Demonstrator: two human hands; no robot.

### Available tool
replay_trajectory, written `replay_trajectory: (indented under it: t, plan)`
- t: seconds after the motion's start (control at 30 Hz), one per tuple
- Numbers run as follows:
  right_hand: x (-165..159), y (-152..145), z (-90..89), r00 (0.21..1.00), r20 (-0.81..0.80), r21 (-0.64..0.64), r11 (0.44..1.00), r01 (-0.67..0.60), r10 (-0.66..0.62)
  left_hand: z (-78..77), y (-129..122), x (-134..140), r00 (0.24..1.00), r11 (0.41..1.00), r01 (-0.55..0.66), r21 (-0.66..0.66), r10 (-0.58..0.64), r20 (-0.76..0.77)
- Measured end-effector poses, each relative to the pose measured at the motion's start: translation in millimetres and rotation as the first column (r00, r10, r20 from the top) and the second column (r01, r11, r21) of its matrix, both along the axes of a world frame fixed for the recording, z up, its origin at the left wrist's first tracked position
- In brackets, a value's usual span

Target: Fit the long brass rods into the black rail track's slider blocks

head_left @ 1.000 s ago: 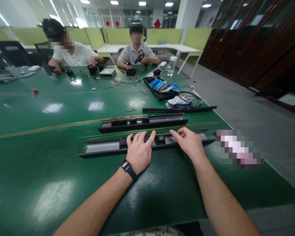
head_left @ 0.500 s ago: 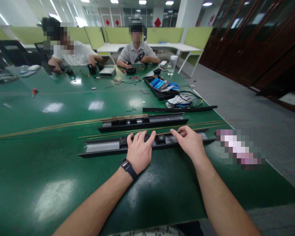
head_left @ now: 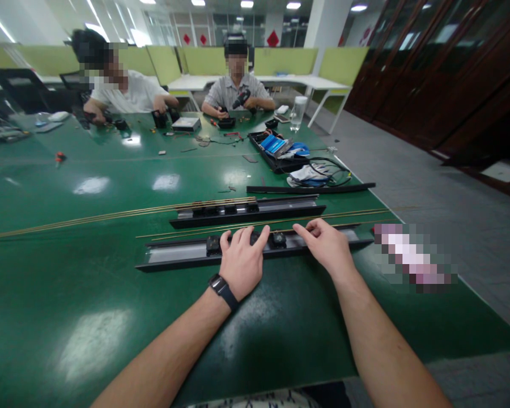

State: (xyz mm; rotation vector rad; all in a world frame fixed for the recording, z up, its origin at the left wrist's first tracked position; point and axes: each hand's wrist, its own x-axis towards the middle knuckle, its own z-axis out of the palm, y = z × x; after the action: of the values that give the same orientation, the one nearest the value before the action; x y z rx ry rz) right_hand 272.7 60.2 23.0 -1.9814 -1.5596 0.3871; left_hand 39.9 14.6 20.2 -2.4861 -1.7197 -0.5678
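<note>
A long black channel with a pale grey inside lies across the green table in front of me. Several small black blocks sit along it. My left hand, wearing a watch, reaches over the channel, its fingers and thumb curled about a black block that is partly hidden. To the right, my right hand pinches a thin brass rod between thumb and fingertips. The rod runs along the channel toward the blocks; its left end is hard to make out. More thin rods lie just behind.
Behind lies a second black channel with blocks and long brass rods across it. Farther back are a black strip, gloves and a black tray of parts. Two people sit across the table, one holding a power drill.
My right hand has shifted very slightly to the left with the rod. My left hand stays almost still on the block.
</note>
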Motion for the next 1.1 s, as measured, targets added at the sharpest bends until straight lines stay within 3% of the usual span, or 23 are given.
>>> replay_trajectory:
  t: [1.1]
  plan:
    - [-3.2, -2.8, 0.5, 1.000, -0.011, -0.009, 1.000, -0.016, 0.016, -3.8, 0.3, -1.7, 1.000, 1.000, 0.001, 0.018, -0.002, 0.031]
